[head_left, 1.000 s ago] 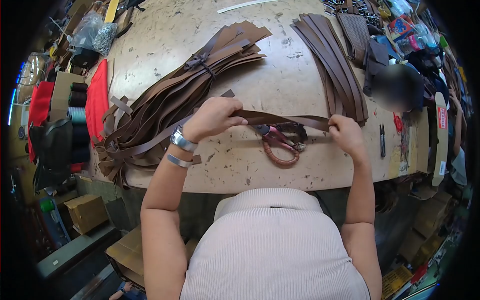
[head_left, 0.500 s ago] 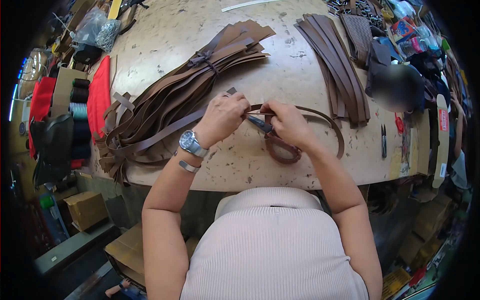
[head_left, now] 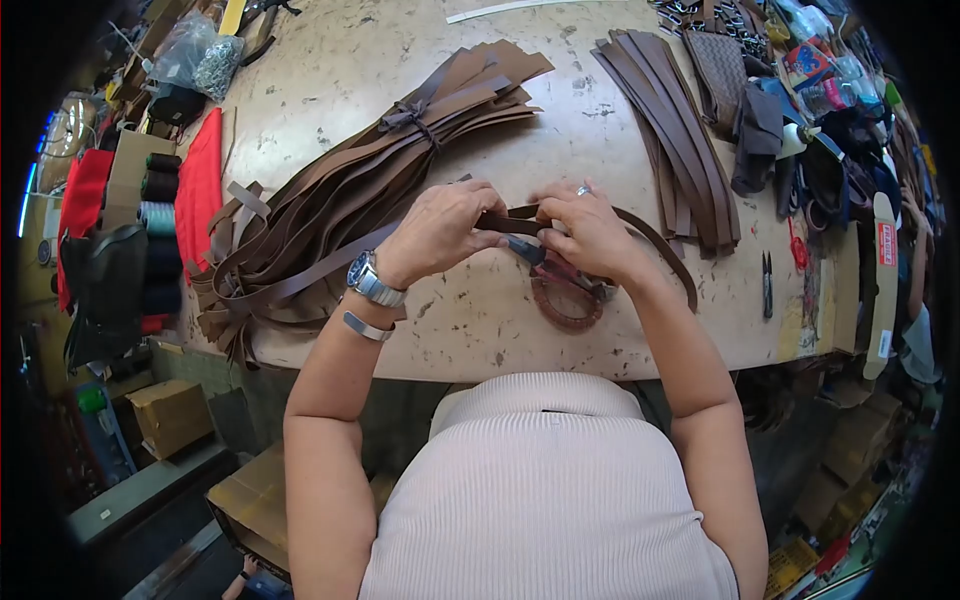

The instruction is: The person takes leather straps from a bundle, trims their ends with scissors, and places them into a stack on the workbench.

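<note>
- Table (head_left: 575, 170): fills mid & upper frame, scuffed; work laid out on it.
- Tied bundle (head_left: 345, 175), left of ctr to upper ctr: many brown straps, dark tie (head_left: 408, 122) round it twd the upper end; lower ends loop & spill at the table's near edge. Bundling there looks done.
- Flat stack (head_left: 670, 140), upper right of ctr: brown straps lying roughly side by side, fanned at upper end, no tie seen. Can't tell if these are worked or waiting.
- Strap (head_left: 515, 224) in hand, mid-frame: passes btwn both hands, free part curving off right & down in a loose arc, apart from flat stack. Another length runs from bundle to behind L wrist; can't tell if same piece.
- Progress (my read): partway thru this one strap. Qty done vs. left can't be counted; bundle & stack both sizeable.
- L hand (head_left: 445, 225), ctr: part-closed, thumb & fingers pinching strap.
- R hand (head_left: 590, 232), just right of L: fingers bent in, slightly blurred, gripping strap nr L hand's hold; exact finger contact partly hidden.
- Scissors (head_left: 567, 318), under R hand: reddish wrapped handles twd viewer, dark blade end pointing up-left below the strap. Can't tell if R hand touches them.
- Watch (head_left: 372, 279): on L wrist.
</note>
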A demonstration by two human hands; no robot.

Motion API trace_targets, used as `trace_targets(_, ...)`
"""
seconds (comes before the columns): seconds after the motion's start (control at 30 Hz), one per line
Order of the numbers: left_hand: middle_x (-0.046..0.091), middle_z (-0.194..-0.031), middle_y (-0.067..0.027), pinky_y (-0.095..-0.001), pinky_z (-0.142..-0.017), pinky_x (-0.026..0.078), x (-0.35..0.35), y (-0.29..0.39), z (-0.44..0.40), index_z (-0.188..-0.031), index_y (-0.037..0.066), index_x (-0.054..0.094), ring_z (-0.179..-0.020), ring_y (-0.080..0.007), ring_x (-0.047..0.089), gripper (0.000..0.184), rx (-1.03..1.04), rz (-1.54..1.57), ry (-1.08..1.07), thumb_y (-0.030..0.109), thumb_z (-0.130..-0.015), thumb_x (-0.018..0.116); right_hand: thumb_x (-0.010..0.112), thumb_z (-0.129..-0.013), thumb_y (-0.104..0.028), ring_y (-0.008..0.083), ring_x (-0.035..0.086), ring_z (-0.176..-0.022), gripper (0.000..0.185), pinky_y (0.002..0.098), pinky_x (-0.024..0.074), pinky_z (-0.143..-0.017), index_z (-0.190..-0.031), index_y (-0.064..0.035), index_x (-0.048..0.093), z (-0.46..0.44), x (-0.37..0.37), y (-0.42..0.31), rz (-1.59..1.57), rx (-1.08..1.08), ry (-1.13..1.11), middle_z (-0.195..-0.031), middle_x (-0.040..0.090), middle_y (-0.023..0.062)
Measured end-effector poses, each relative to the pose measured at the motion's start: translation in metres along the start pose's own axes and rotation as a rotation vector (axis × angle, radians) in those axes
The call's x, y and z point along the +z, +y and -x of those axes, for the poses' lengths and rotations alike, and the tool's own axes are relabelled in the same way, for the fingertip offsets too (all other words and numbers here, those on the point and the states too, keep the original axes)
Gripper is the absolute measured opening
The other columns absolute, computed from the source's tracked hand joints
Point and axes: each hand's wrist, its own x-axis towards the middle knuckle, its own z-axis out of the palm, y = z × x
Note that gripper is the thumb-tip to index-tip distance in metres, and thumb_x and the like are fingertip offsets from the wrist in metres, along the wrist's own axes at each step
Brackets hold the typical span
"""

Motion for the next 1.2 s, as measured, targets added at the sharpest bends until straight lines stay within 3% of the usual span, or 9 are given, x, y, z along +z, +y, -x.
trace_targets(0.07, 0.057, -0.077, -0.0105, -0.0335, -0.061, 0.044, -0.008, -0.003, 0.000, -0.080, 0.003, 0.058, -0.071, -0.0290, 0.055, 0.020, 0.004, -0.055, 0.002, 0.011, -0.065, 0.069, 0.056, -0.070, -0.009, 0.0320, 0.051, -0.083, 0.014, 0.0377, 0.0401, -0.071, -0.081, -0.0012, 0.055, -0.004, -0.008, -0.003, -0.198, 0.264, -0.260, -0.092, 0.053, 0.0147)
trace_targets(0.17, 0.057, -0.074, -0.0055, -0.0256, -0.058, 0.044, -0.012, -0.012, 0.002, -0.080, 0.000, 0.056, -0.063, -0.0141, 0.056, 0.020, -0.073, 0.077, -0.018, 0.006, -0.066, 0.069, 0.055, -0.069, -0.007, 0.0320, 0.050, -0.081, 0.012, 0.0363, 0.0402, -0.070, -0.079, 0.0011, 0.053, 0.003, -0.016, -0.007, -0.260, 0.236, -0.245, -0.087, 0.052, 0.0147)
trace_targets(0.27, 0.057, -0.075, -0.0011, -0.0219, -0.060, 0.044, -0.012, -0.015, 0.008, -0.081, 0.001, 0.057, -0.065, -0.0080, 0.053, 0.017, -0.319, 0.428, -0.035, 0.004, -0.069, 0.069, 0.054, -0.069, -0.005, 0.0323, 0.050, -0.078, 0.011, 0.0357, 0.0399, -0.069, -0.076, 0.0024, 0.051, 0.015, -0.019, -0.012, -0.344, 0.187, -0.115, -0.079, 0.052, 0.0153)
trace_targets(0.37, 0.056, -0.077, 0.0004, -0.0200, -0.063, 0.045, 0.002, -0.033, 0.014, -0.081, 0.001, 0.058, -0.067, -0.0062, 0.052, 0.014, -0.396, 0.745, 0.049, 0.003, -0.072, 0.067, 0.053, -0.068, -0.004, 0.0322, 0.050, -0.070, 0.010, 0.0353, 0.0402, -0.064, -0.075, 0.0028, 0.050, 0.021, -0.024, -0.014, -0.372, 0.188, -0.065, -0.074, 0.051, 0.0155)
trace_targets(0.47, 0.056, -0.078, -0.0010, -0.0197, -0.067, 0.047, 0.019, -0.025, 0.014, -0.083, 0.000, 0.057, -0.070, -0.0073, 0.053, 0.015, -0.392, 1.047, 0.311, 0.003, -0.072, 0.067, 0.054, -0.072, -0.006, 0.0302, 0.049, -0.064, 0.009, 0.0337, 0.0395, -0.059, -0.074, 0.0023, 0.050, 0.028, -0.018, -0.018, -0.429, 0.207, 0.011, -0.072, 0.050, 0.0149)
trace_targets(0.6, 0.060, -0.092, -0.0072, -0.0248, -0.071, 0.050, 0.041, -0.011, 0.011, -0.091, -0.001, 0.057, -0.079, -0.0115, 0.058, 0.014, -0.367, 1.234, 0.612, 0.002, -0.077, 0.060, 0.054, -0.076, -0.005, 0.0276, 0.049, -0.061, 0.009, 0.0328, 0.0391, -0.056, -0.072, 0.0022, 0.050, 0.029, -0.009, -0.028, -0.459, 0.204, 0.141, -0.069, 0.049, 0.0136)
trace_targets(0.87, 0.061, -0.089, -0.0079, -0.0281, -0.068, 0.052, 0.057, 0.003, 0.014, -0.090, 0.000, 0.055, -0.074, -0.0129, 0.060, 0.009, -0.387, 1.212, 0.673, 0.005, -0.082, 0.056, 0.054, -0.073, -0.001, 0.0271, 0.054, -0.067, 0.007, 0.0326, 0.0411, -0.060, -0.069, 0.0033, 0.049, 0.031, 0.000, -0.031, -0.519, 0.243, 0.149, -0.071, 0.051, 0.0135)
trace_targets(1.0, 0.058, -0.098, -0.0100, -0.0249, -0.071, 0.049, 0.056, 0.007, 0.014, -0.088, 0.000, 0.054, -0.077, -0.0101, 0.056, 0.009, -0.335, 1.256, 0.655, 0.002, -0.079, 0.056, 0.054, -0.072, -0.001, 0.0265, 0.057, -0.073, 0.008, 0.0312, 0.0423, -0.063, -0.068, 0.0040, 0.049, 0.034, -0.001, -0.030, -0.600, 0.301, 0.127, -0.070, 0.051, 0.0138)
trace_targets(1.2, 0.057, -0.099, -0.0098, -0.0217, -0.067, 0.047, 0.059, 0.007, 0.015, -0.087, -0.002, 0.055, -0.076, -0.0103, 0.054, 0.008, -0.322, 1.023, 0.700, 0.000, -0.079, 0.056, 0.054, -0.072, -0.001, 0.0269, 0.058, -0.073, 0.009, 0.0303, 0.0440, -0.068, -0.067, 0.0041, 0.049, 0.036, -0.004, -0.031, -0.580, 0.348, 0.114, -0.069, 0.052, 0.0133)
